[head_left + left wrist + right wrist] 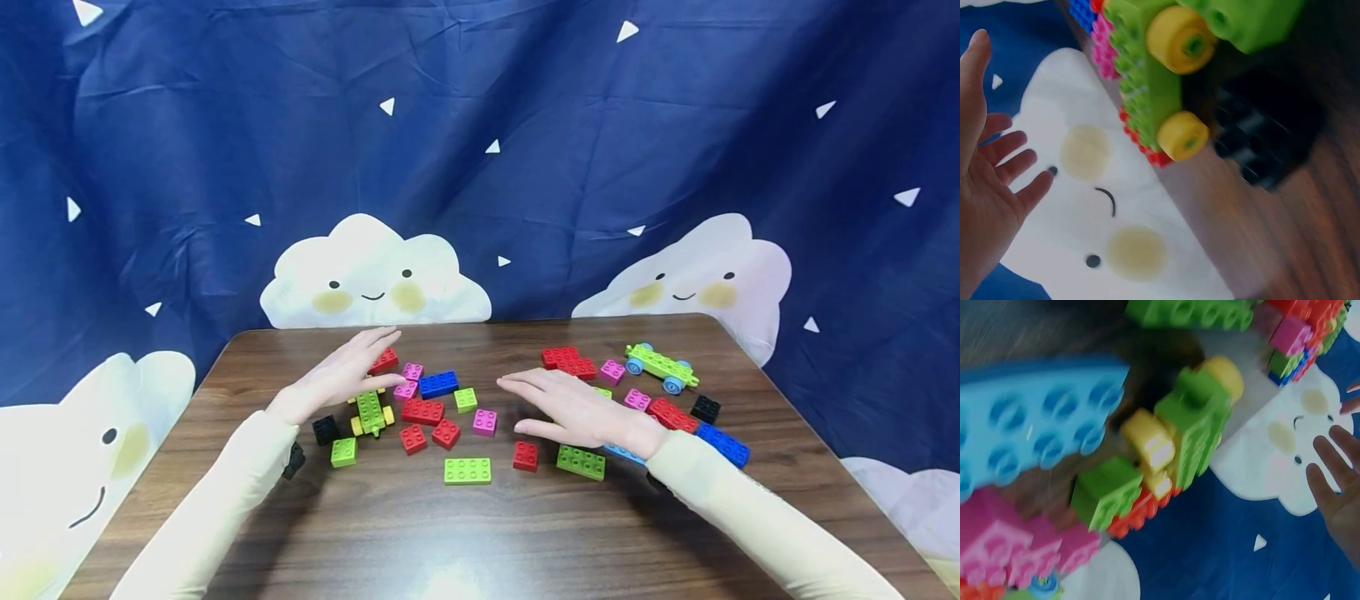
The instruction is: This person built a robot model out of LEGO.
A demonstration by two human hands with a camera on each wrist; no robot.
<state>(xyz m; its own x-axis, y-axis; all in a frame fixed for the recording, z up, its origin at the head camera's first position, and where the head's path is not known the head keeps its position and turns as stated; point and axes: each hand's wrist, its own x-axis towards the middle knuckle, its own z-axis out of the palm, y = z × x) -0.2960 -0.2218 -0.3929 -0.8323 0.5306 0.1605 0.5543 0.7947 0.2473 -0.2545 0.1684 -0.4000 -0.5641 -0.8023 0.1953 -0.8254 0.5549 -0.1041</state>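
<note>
My left hand [341,375] is held over the left group of toy bricks, fingers extended and holding nothing. Beneath it is a green wheeled base [370,412] with yellow wheels, partly covered by the hand in the head view. A black brick [1266,131] and a small lime brick [344,452] lie close by. Over the right group, my right hand [573,408] is likewise extended and holds nothing. Its wrist partly hides a light blue brick [1029,419]. Another green base [1191,425] with yellow wheels shows in the right wrist view, mostly hidden from the head camera.
Between the hands lie a blue brick [438,384], a red brick [422,412], a pink brick [484,422] and a lime brick [467,471]. A lime base with blue wheels [660,367] stands back right. Behind the wooden table [360,533] hangs a blue cloth [525,167].
</note>
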